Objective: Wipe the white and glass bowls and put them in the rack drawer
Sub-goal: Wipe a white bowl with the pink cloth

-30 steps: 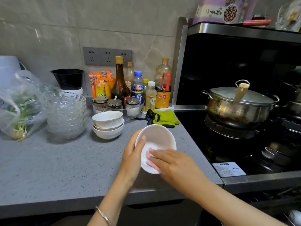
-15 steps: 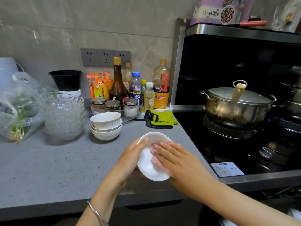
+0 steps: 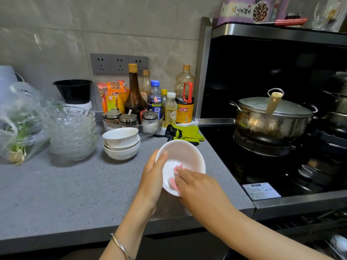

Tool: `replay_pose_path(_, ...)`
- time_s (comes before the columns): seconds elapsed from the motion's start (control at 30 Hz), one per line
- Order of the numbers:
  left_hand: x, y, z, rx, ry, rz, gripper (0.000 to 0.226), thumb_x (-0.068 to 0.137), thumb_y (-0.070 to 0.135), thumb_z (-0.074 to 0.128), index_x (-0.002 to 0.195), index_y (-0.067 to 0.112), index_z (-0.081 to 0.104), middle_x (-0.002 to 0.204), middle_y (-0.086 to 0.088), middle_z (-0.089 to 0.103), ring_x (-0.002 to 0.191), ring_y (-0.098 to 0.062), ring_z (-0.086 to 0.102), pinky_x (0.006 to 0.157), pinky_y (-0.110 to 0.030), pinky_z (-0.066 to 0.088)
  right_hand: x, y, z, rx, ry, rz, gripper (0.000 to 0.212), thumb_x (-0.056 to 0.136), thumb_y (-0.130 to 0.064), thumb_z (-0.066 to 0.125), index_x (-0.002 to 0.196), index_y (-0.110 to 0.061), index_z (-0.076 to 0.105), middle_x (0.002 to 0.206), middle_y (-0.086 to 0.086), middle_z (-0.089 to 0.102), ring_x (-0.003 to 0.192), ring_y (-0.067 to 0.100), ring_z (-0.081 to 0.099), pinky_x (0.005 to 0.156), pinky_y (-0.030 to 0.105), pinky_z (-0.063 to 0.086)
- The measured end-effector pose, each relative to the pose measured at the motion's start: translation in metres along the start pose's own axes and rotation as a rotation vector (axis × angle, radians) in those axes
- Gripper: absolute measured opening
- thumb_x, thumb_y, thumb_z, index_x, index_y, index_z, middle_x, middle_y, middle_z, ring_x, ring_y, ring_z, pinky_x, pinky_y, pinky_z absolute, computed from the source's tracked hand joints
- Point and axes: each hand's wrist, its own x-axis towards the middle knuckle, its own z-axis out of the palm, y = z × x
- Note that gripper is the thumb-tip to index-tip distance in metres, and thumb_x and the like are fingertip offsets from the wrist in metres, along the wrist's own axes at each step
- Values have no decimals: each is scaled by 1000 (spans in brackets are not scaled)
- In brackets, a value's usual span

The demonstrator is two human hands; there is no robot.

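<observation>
- Left grip (image 3: 153, 177): clamped on the bowl (image 3: 185, 154), fingers round its left rim, thumb on the inner edge.
- Bowl: white, held tilted above the front right part of the table (image 3: 56, 194), opening facing up and toward the person.
- Right grip (image 3: 197, 186): fingers bent over a pink cloth (image 3: 176, 168), pressing it against the bowl's inner wall.
- White stack (image 3: 122, 145): nested bowls on the table, behind and left of the held bowl.
- Glass stack (image 3: 71, 132): just left of the white stack.
- Pot (image 3: 270, 121): lidded, on the stove at right.
</observation>
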Motion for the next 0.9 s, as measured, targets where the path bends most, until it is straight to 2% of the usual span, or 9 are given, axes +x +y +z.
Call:
replay_pose_path(0.1, -2, 0, 2, -27, -2, -11, 24, 99, 26, 44, 114, 22, 62, 108, -6, 69, 101, -19, 65, 73, -25, 50, 0, -3, 6, 119, 113, -10, 52, 54, -16, 89, 104, -16, 74, 110, 0, 72, 81, 12, 72, 44, 21, 48)
replay_pose_path(0.2, -2, -1, 2, -30, -28, -16, 26, 99, 27, 44, 116, 19, 61, 105, -3, 71, 96, -12, 67, 69, -17, 50, 3, 6, 13, 69, 66, -74, 84, 45, -21, 89, 124, -8, 63, 126, 8, 63, 108, 21, 66, 83, 33, 55)
replay_pose_path(0.27, -2, -1, 2, -17, -28, -3, 26, 99, 28, 43, 118, 21, 60, 107, 1, 70, 97, -9, 66, 70, -16, 49, 9, 11, 10, -17, -11, -54, 84, 43, -38, 88, 118, -7, 67, 122, 12, 66, 112, 25, 64, 93, 42, 51)
replay_pose_path(0.33, -3, 0, 2, -12, 0, 22, 25, 100, 28, 43, 117, 22, 59, 110, -1, 69, 101, -14, 64, 77, -23, 49, 11, 12, 10, -22, -5, 2, 68, 43, -40, 89, 102, -10, 75, 107, 12, 72, 102, 26, 68, 87, 41, 54)
replay_pose_path(0.43, -4, -1, 3, -32, 57, 40, 24, 99, 28, 43, 113, 23, 61, 110, -4, 68, 105, -21, 63, 87, -33, 50, 10, 3, 10, 37, 104, -5, 27, 49, -22, 89, 72, -19, 74, 76, 3, 72, 65, 19, 68, 55, 24, 50)
replay_pose_path(0.5, -6, -1, 4, -72, 79, 16, 24, 98, 30, 45, 113, 23, 62, 113, -7, 68, 107, -22, 63, 93, -38, 50, 8, -1, 2, 164, 115, 27, 10, 75, -24, 64, 72, -25, 73, 71, -7, 71, 55, 13, 65, 41, 18, 38)
replay_pose_path(0.6, -7, 0, 2, -85, 73, -18, 28, 95, 35, 48, 117, 24, 61, 117, -6, 66, 110, -23, 61, 93, -39, 50, 8, 3, -12, 398, -29, 77, 36, 90, -26, 37, 91, -27, 73, 82, -11, 73, 71, 16, 69, 46, 26, 50)
replay_pose_path(0.73, -3, 6, -5, -56, -117, -27, 53, 83, 64, 51, 123, 29, 60, 115, -7, 68, 105, -21, 66, 88, -39, 54, 10, 15, -22, 736, -138, 176, 12, 88, -23, 62, 98, -25, 69, 88, -4, 71, 85, 20, 66, 70, 39, 52)
replay_pose_path(0.9, 8, 15, -11, -250, -154, -186, 65, 92, 63, 27, 127, 18, 58, 119, -16, 67, 111, -26, 61, 96, -41, 42, 19, 19, -49, 1425, -81, 418, 16, 80, -5, 74, 94, -14, 72, 79, -4, 74, 75, 4, 68, 67, 18, 51)
